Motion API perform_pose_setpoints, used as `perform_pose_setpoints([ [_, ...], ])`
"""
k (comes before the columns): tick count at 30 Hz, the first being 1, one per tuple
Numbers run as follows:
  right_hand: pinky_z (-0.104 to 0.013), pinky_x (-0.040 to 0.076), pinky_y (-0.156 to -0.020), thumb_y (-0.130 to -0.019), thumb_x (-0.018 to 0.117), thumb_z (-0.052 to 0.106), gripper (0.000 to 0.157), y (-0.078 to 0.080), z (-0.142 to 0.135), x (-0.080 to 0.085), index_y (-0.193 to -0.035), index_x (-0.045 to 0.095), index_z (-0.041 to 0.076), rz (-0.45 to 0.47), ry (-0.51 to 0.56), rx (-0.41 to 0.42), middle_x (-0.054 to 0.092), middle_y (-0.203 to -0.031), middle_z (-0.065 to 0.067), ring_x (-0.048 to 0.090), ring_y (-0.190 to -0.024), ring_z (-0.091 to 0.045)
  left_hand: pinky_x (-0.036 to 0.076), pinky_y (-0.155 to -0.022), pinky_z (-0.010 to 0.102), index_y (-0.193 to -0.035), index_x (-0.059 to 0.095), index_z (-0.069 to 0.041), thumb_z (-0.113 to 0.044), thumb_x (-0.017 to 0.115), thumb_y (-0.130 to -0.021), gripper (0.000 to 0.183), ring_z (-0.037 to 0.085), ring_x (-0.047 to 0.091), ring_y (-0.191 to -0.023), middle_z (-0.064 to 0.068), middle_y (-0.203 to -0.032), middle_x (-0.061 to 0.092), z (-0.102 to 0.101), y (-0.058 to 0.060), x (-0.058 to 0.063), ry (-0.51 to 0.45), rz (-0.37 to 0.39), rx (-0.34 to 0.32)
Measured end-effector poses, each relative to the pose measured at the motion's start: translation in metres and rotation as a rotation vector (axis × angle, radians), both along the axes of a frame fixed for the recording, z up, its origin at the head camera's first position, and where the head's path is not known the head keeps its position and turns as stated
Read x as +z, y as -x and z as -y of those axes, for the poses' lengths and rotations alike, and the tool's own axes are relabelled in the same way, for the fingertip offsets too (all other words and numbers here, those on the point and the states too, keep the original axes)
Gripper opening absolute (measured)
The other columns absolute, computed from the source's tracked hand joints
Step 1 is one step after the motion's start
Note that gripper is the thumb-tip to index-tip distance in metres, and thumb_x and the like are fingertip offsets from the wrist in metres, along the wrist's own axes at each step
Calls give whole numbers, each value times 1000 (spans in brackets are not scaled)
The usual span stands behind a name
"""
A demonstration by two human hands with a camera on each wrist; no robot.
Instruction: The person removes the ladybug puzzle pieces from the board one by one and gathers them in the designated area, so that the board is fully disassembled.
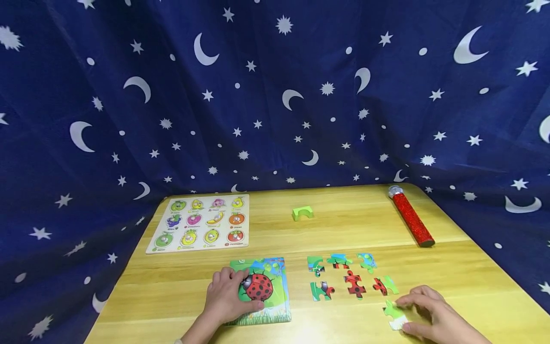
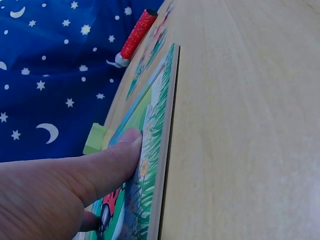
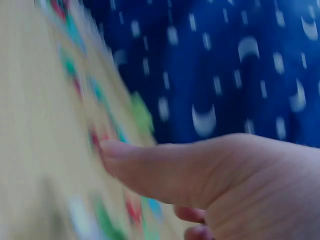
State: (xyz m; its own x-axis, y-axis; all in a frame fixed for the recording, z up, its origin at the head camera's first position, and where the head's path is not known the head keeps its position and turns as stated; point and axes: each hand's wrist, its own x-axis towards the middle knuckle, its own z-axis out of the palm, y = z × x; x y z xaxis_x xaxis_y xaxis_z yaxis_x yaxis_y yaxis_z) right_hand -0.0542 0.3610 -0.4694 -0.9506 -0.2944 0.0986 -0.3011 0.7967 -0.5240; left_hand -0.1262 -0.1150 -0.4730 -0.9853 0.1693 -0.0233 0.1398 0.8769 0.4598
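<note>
My left hand point(image 1: 227, 297) lies spread over a square ladybug puzzle board point(image 1: 279, 313). In the left wrist view its straight thumb point(image 2: 122, 152) rests on the board's picture, near the grassy border. At the table's right front, my right hand point(image 1: 431, 313) has its thumb and fingers parted beside a green and white puzzle piece point(image 1: 394, 315). That piece appears to lie flat, close to the fingertips. Motion blurs the right wrist view, where the thumb point(image 3: 150, 162) stands apart from the coloured pieces below it.
Several loose jigsaw pieces, among them a red spotted one point(image 1: 354, 284), lie right of the board. A fruit peg board point(image 1: 202, 222) sits at the back left. Behind are a green arch block point(image 1: 302, 213) and a red glittery microphone point(image 1: 410, 217). A starry blue curtain point(image 1: 266, 95) hangs beyond.
</note>
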Motion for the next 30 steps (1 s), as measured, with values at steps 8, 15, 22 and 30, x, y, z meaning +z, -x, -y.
perform_pose_setpoints([
  [8, -21, 45, -71, -84, 76, 35, 33, 12, 129, 24, -113, 68, 23, -162, 33, 109, 55, -103, 11, 47, -88, 1, 26, -73, 33, -134, 59, -17, -68, 82, -59, 94, 22, 31, -92, 2, -102, 40, 2, -2, -1, -9, -22, -2],
  [15, -15, 40, -65, -87, 73, 34, 42, 35, 222, 24, -123, 67, 11, -18, 145, 310, 52, -97, 5, 44, -76, 2, 28, -73, 32, -133, 60, -18, -68, 81, -60, 92, 22, 32, -93, 1, -104, 42, 1, -3, -3, 2, -41, -22],
  [22, -17, 39, -66, -85, 76, 32, 44, 49, 257, 16, -120, 70, 8, 19, 69, 281, 54, -95, 4, 38, -73, 3, 31, -73, 31, -135, 59, -17, -69, 80, -62, 92, 23, 34, -97, 5, -111, 44, 1, -1, -3, 1, -24, -39],
  [30, -16, 36, -67, -80, 80, 29, 40, 50, 266, 7, -114, 73, 9, -13, 38, 262, 49, -90, 8, 36, -79, -1, 32, -74, 32, -135, 59, -14, -64, 83, -62, 91, 24, 34, -97, 6, -110, 43, 1, 0, 0, -25, -11, -39],
])
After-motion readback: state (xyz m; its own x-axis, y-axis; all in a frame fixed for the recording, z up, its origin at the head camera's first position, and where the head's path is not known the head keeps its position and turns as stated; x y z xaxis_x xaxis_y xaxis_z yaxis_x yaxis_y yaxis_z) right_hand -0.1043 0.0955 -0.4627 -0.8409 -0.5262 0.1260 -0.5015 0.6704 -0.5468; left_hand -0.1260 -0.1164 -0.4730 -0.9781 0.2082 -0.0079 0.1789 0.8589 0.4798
